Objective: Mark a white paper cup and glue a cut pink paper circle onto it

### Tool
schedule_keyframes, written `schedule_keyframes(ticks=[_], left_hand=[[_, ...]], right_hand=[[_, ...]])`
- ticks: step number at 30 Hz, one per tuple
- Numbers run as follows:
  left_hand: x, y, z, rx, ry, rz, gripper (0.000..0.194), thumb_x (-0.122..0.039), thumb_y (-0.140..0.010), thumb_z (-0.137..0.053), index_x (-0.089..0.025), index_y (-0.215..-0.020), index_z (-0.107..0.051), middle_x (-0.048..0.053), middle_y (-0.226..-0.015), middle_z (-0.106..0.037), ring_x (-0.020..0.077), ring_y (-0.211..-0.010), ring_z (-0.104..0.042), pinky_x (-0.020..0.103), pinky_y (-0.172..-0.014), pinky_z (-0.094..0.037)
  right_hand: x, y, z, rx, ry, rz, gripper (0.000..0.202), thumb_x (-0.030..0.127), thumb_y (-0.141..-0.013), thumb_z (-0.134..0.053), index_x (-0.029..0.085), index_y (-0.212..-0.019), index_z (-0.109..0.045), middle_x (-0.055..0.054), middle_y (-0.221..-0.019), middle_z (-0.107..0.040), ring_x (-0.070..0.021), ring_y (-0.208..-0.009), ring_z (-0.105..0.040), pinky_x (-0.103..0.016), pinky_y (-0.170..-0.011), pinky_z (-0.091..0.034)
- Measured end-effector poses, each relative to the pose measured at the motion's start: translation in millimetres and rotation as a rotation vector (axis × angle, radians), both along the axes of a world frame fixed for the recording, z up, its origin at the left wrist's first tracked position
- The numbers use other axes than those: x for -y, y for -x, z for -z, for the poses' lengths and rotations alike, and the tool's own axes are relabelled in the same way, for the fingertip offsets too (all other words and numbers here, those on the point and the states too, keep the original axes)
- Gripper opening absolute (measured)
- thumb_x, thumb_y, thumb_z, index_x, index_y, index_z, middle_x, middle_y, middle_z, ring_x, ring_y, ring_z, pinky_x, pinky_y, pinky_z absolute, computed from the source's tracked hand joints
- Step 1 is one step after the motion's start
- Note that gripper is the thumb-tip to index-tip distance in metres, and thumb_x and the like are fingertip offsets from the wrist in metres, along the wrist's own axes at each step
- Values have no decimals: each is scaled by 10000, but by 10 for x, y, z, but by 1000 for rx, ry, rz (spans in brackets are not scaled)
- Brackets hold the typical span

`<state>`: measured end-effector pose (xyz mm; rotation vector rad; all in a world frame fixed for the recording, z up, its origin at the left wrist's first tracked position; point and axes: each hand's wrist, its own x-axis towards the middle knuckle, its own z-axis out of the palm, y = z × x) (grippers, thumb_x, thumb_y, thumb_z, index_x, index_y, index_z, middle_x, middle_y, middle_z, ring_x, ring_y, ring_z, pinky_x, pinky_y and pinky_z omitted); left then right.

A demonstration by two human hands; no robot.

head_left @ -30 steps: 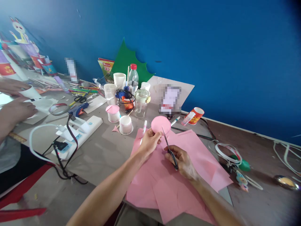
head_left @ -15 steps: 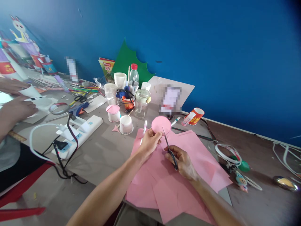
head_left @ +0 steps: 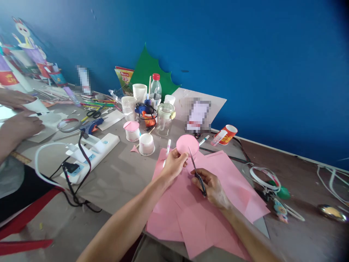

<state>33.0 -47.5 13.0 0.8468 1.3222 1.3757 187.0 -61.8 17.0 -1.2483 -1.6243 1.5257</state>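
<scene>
Between the thumb and fingers of my left hand (head_left: 176,163), a round pink paper disc (head_left: 187,144) is pinched at its lower edge. My right hand (head_left: 211,186) is closed around the dark handles of a pair of scissors (head_left: 198,175). The blades point up and away, and their tips lie over the disc. Whether the blades are apart is hard to make out. Below both hands lie several overlapping pink paper sheets (head_left: 191,214). A white paper cup topped with pink paper (head_left: 131,131) stands to the left, beside a plain white cup (head_left: 146,144).
A white power strip (head_left: 91,160) with plugs and cables lies at left. Behind my hands stand a glass jar (head_left: 165,120) and a bottle (head_left: 156,89). A red cup (head_left: 227,134) is at right. A co-worker's hands (head_left: 21,125) hold white paper at far left.
Almost nothing differs. The view has shifted very slightly, while both hands, the disc and the scissors keep the same pose.
</scene>
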Motion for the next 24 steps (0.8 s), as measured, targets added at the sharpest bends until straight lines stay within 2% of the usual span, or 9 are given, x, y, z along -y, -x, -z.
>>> schedule_keyframes(ticks=[5,11,24], left_hand=[[-2,-4,1,3,10,-7,77,-231,-731,-565,-162,-705,-586,-28,-531,-518,82,-489,-469,197,-503,-367],[-10,1,14,9,19,2,78,-232,-719,-570,-159,-719,-596,-27,-525,-506,84,-484,-466,196,-489,-368],[8,-7,-38,15,14,-10,58,-216,-720,-561,-173,-682,-566,-44,-495,-490,77,-469,-458,194,-493,-354]], right_hand=[[3,-4,7,-12,18,13,474,546,-607,-781,160,-838,-632,70,-545,-417,-79,-497,-341,-222,-455,-294],[-1,-4,6,15,-2,3,518,620,-627,-732,160,-846,-637,62,-550,-414,-88,-496,-351,-233,-456,-301],[4,-11,26,16,-21,-7,473,584,-640,-738,168,-840,-632,61,-556,-421,-83,-494,-333,-228,-453,-299]])
